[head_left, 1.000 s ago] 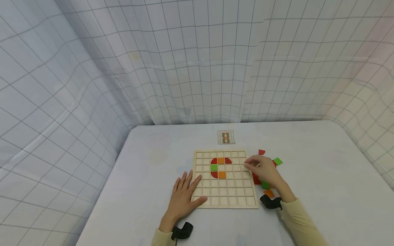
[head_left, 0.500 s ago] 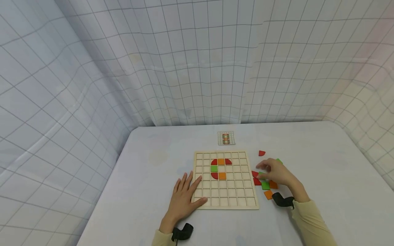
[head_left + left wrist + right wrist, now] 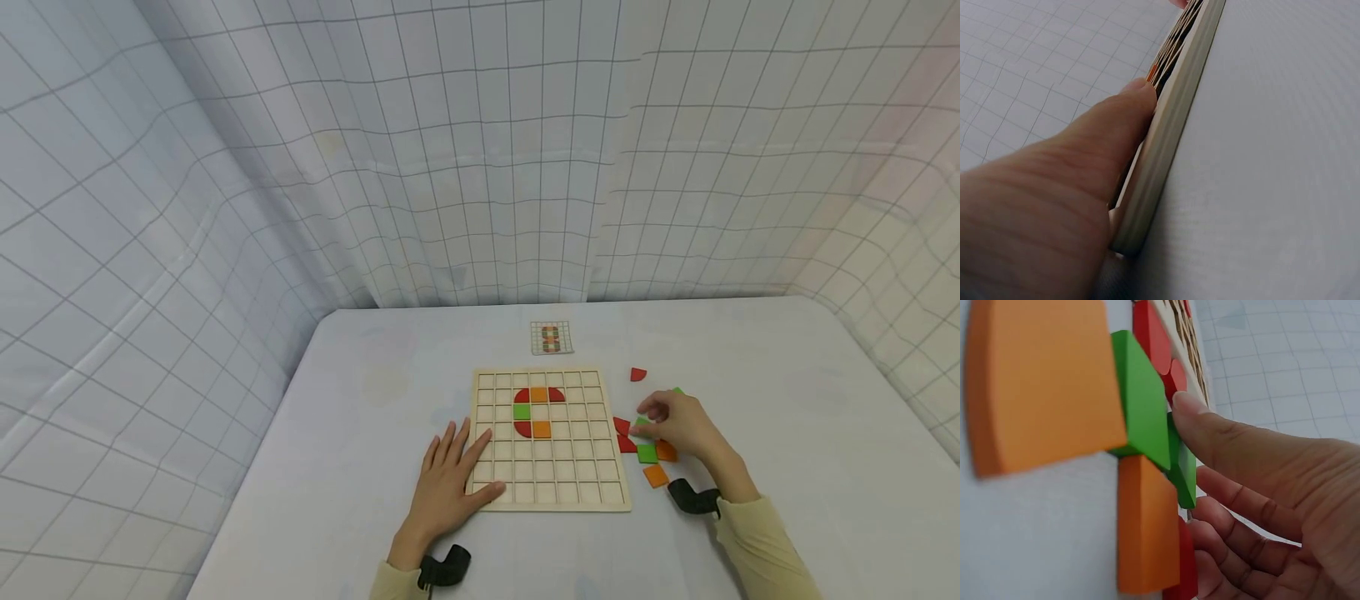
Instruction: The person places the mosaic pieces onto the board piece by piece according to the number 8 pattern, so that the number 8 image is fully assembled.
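My left hand point(image 3: 444, 487) rests spread on the left edge of a wooden grid board point(image 3: 555, 493); in the left wrist view its thumb point(image 3: 1110, 119) lies over the rim. Set in the board's cells are several red quarter-circle tiles, orange tiles point(image 3: 541, 429) and a green square tile point(image 3: 521, 411). To the right of the board, my right hand point(image 3: 681, 425) is low over the loose tiles. Its thumb and fingers span opposite edges of a green tile point(image 3: 1183, 469), which is partly hidden by the hand.
Around the right hand lie red tiles point(image 3: 625, 443), another green square tile point(image 3: 647, 453) and orange tiles point(image 3: 656, 476). A lone red quarter-circle tile point(image 3: 637, 374) lies farther back. Behind the board is a small pattern card point(image 3: 551, 338). Gridded curtains point(image 3: 480, 208) surround the white table point(image 3: 337, 417).
My right hand has moved from the board's right edge out to the loose tiles, and its fingers have come down around a green tile. The left hand has stayed in place.
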Tool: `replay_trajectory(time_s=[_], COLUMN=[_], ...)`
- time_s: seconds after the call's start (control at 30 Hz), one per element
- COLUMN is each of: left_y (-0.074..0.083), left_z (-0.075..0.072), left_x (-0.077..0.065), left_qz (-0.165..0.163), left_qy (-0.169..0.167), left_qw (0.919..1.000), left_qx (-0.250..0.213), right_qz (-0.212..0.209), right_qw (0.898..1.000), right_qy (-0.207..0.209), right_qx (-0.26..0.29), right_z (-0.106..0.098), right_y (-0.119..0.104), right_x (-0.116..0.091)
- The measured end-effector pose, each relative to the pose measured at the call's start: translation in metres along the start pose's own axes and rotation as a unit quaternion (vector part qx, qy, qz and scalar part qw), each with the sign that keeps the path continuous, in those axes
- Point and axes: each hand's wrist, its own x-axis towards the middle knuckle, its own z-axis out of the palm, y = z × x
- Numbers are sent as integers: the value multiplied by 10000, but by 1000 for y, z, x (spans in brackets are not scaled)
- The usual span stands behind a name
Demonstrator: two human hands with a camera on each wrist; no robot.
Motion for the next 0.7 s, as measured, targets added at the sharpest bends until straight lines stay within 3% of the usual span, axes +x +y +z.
replay_trajectory(time_s=[0.13,0.47,0.7], left_y=[0,1,0], left_z=[0,-1,-1], left_x=[0,-1,-1], left_qz=[1,28,57], left_qy=[5,49,63], left_qw=[10000,10000,10000], left_qx=[-12,20,-28], right_qz=[94,-230,-435], right_qw=[9997,9990,9977], right_qy=[211,331,513], right_qx=[-54,-166,62], right_z=[1,4,4], right_y=[-1,2,5], right_x=[-2,-3,-4])
